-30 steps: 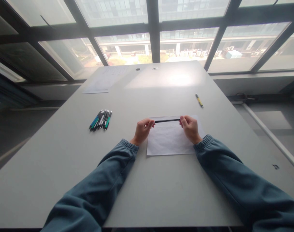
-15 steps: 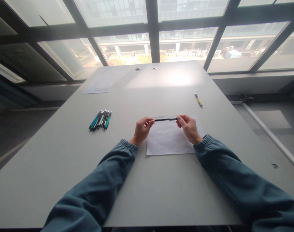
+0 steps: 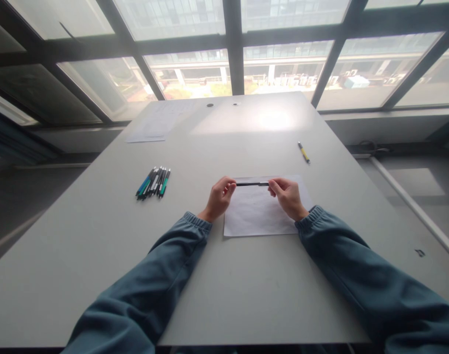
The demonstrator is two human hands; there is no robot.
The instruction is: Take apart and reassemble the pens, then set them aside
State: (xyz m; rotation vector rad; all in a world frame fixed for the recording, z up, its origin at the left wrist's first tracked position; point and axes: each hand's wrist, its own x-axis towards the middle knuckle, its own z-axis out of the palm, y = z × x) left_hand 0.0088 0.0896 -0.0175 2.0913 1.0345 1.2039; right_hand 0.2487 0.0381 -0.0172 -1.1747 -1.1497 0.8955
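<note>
A slim black pen (image 3: pixel 249 184) with a silvery section near its right end is stretched level between my two hands. My left hand (image 3: pixel 219 199) pinches its left end with thumb and fingertips. At the other end, my right hand (image 3: pixel 286 196) closes on the pen, hiding that tip. Beneath the pen lies a white sheet of paper (image 3: pixel 259 214), partly covered by my right hand and sleeve.
Several pens (image 3: pixel 153 183) with black, blue and green barrels lie bunched on the left of the white table (image 3: pixel 246 290). A yellow-and-black pen (image 3: pixel 304 153) lies at the right. Papers (image 3: pixel 150 125) rest at the far left, before the windows.
My right hand has shifted very slightly left along with the pen, which now sits a little more level. The other pens and the paper have not moved.
</note>
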